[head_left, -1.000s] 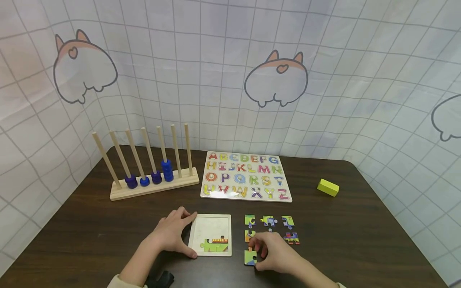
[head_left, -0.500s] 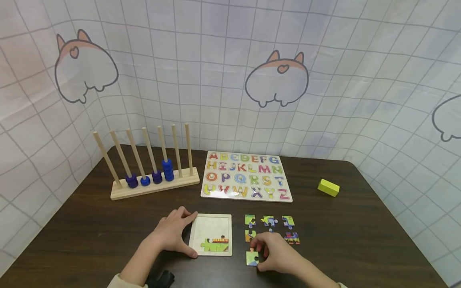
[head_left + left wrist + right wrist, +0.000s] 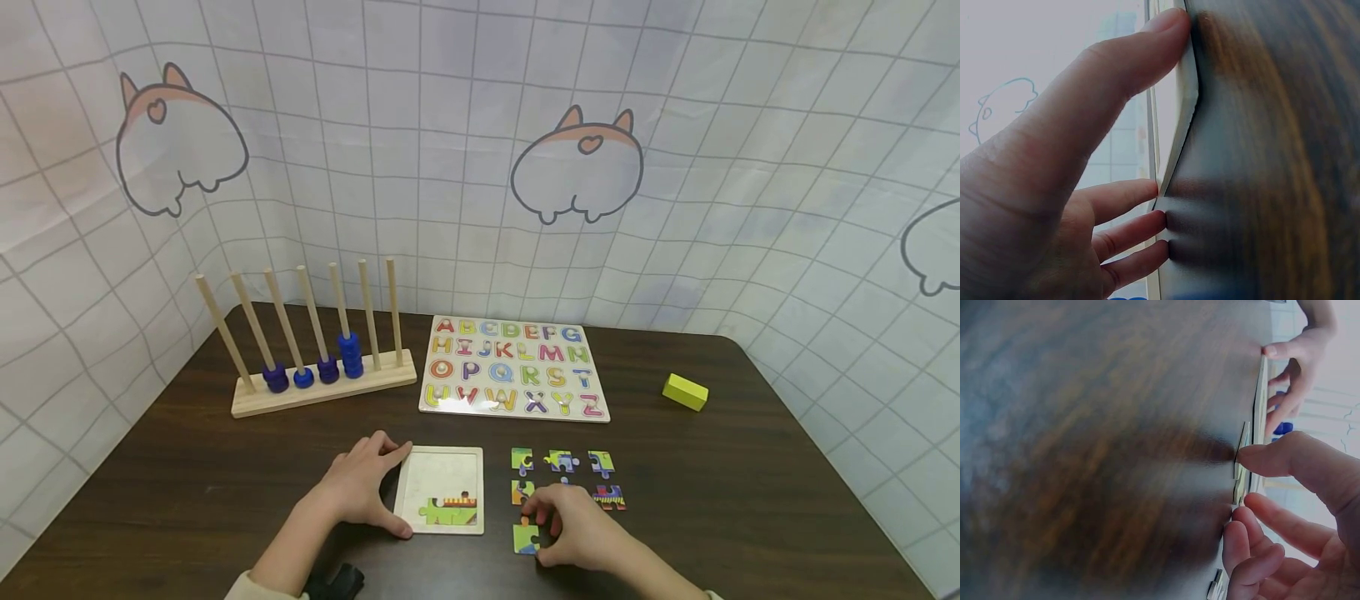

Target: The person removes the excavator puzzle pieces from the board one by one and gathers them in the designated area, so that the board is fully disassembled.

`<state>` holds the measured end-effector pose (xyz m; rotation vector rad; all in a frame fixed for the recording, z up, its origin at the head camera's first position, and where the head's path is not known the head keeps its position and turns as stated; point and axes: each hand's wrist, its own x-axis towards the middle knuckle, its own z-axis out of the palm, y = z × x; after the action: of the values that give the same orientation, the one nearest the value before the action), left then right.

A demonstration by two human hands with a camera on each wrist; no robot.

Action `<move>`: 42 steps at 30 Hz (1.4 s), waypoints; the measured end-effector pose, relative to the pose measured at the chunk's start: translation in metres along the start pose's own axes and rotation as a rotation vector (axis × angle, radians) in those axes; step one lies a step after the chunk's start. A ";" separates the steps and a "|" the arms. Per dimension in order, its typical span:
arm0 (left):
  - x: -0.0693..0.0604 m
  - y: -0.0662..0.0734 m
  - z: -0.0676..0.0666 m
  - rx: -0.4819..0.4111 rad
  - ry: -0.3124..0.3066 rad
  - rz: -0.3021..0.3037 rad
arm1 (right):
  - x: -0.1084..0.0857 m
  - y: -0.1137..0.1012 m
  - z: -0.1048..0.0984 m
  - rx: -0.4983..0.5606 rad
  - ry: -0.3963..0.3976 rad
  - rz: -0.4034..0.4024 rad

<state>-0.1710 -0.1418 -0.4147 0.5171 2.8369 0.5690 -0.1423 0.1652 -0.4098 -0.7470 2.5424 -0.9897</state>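
Note:
A square wooden puzzle tray (image 3: pixel 431 471) lies on the table, with joined green pieces (image 3: pixel 450 514) in its lower right corner. My left hand (image 3: pixel 360 487) holds the tray by its left side, thumb at the near corner and forefinger at the far one. The thumb (image 3: pixel 1141 56) also shows against the tray edge (image 3: pixel 1186 94) in the left wrist view. To the right, my right hand (image 3: pixel 573 525) pinches a green jigsaw piece (image 3: pixel 525 539) between thumb and fingers. In the right wrist view this piece (image 3: pixel 1242 447) looks slightly tilted. My right hand partly hides another piece behind it.
Several loose jigsaw pieces (image 3: pixel 561 461) lie beyond my right hand. An alphabet board (image 3: pixel 513 367) stands farther back, and a wooden peg stand (image 3: pixel 375 379) with blue beads is at the left. A yellow block (image 3: pixel 685 392) lies at the right. Something black (image 3: pixel 337 581) sits near my left wrist.
The green piece under my right hand has turned a little and shifted very slightly right. My left hand keeps its hold on the tray.

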 end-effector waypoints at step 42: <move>0.000 -0.001 0.000 0.000 0.001 0.006 | 0.035 -0.037 0.026 0.041 0.111 -0.074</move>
<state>-0.1711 -0.1423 -0.4151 0.5256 2.8376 0.5707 -0.1463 0.1081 -0.4056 -0.8012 2.5959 -1.1338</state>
